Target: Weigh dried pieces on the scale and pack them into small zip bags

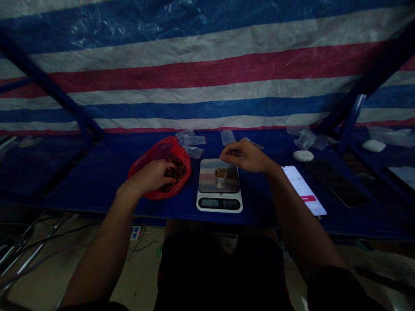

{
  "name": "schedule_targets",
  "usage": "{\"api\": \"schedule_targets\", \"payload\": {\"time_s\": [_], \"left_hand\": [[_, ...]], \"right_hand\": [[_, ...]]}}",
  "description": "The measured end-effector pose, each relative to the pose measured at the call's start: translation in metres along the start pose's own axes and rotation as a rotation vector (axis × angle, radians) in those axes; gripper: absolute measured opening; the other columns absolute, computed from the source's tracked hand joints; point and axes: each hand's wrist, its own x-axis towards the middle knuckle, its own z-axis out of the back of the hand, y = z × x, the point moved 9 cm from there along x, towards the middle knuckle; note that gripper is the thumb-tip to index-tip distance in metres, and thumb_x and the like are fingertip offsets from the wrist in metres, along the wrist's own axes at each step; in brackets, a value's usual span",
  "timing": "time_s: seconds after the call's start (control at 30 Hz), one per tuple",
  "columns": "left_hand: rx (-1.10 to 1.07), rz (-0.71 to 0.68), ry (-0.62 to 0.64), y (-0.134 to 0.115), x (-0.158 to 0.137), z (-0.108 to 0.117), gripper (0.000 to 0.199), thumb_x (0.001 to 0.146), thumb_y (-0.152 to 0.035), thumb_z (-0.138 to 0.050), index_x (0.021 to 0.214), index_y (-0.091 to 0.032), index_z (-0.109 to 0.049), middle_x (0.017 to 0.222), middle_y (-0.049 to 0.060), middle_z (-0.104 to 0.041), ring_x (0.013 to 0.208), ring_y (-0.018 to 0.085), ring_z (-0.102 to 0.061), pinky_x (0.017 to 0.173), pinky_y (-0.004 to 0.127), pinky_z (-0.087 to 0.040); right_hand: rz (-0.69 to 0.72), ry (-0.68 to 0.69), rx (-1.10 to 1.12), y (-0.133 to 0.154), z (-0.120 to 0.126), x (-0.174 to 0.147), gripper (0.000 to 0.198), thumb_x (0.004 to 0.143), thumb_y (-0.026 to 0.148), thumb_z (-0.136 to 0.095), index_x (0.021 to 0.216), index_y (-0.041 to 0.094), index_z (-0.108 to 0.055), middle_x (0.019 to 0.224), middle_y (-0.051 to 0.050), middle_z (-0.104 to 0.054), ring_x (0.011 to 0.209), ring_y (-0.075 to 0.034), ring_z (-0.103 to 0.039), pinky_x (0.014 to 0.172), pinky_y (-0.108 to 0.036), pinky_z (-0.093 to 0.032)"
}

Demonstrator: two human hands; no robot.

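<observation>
My left hand reaches into a red plastic bag on the left, its thumb and fingers apart over small dark brown pieces that look like nuts or dried fruit. Hovering above the right rear corner of a kitchen scale, my right hand has its fingers drawn together; whatever they may hold is hidden. On the scale's metal plate stands a small white cup with light brown bits in it. Digits show on the scale's display, too dim to read surely.
Clear plastic bags lie behind the scale, with more bags at the right rear. A lit phone, a white earbud case and a dark phone rest on the blue table. Striped sheeting hangs behind.
</observation>
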Motion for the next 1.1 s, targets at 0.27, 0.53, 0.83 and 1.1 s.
{"api": "schedule_targets", "payload": {"time_s": [0.27, 0.53, 0.83, 1.1], "left_hand": [[0.001, 0.046, -0.041, 0.007, 0.0, -0.003, 0.036, 0.086, -0.027, -0.065, 0.116, -0.023, -0.083, 0.117, 0.008, -0.084, 0.103, 0.025, -0.079, 0.088, 0.032, -0.058], [0.018, 0.001, -0.111, -0.002, -0.009, 0.011, 0.028, 0.086, -0.029, -0.062, 0.1, -0.026, -0.086, 0.108, 0.006, -0.085, 0.096, 0.025, -0.08, 0.088, 0.032, -0.058], [-0.115, -0.085, -0.19, -0.029, -0.03, 0.04, 0.028, 0.091, -0.04, -0.065, 0.101, -0.025, -0.086, 0.11, 0.004, -0.085, 0.099, 0.025, -0.08, 0.096, 0.034, -0.059], [-0.321, -0.214, -0.3, -0.078, -0.025, 0.053, 0.024, 0.094, -0.04, -0.069, 0.101, -0.024, -0.086, 0.108, 0.004, -0.085, 0.099, 0.024, -0.079, 0.096, 0.036, -0.062]], "right_hand": [[-0.016, -0.016, 0.012, -0.01, 0.0, 0.003, 0.032, 0.092, 0.049, -0.069, 0.089, 0.018, -0.077, 0.086, -0.008, -0.078, 0.077, -0.02, -0.067, 0.07, -0.033, -0.05], [-0.002, -0.034, 0.02, -0.01, 0.001, 0.003, 0.036, 0.092, 0.052, -0.07, 0.084, 0.017, -0.075, 0.079, -0.005, -0.074, 0.071, -0.017, -0.061, 0.063, -0.031, -0.044], [-0.012, -0.059, 0.035, -0.014, 0.003, 0.004, 0.037, 0.091, 0.052, -0.07, 0.083, 0.017, -0.074, 0.079, -0.005, -0.073, 0.072, -0.017, -0.06, 0.065, -0.031, -0.045], [-0.018, -0.122, 0.04, -0.019, 0.01, 0.006, 0.038, 0.089, 0.053, -0.069, 0.08, 0.017, -0.073, 0.075, -0.003, -0.068, 0.07, -0.017, -0.057, 0.065, -0.031, -0.042]]}}
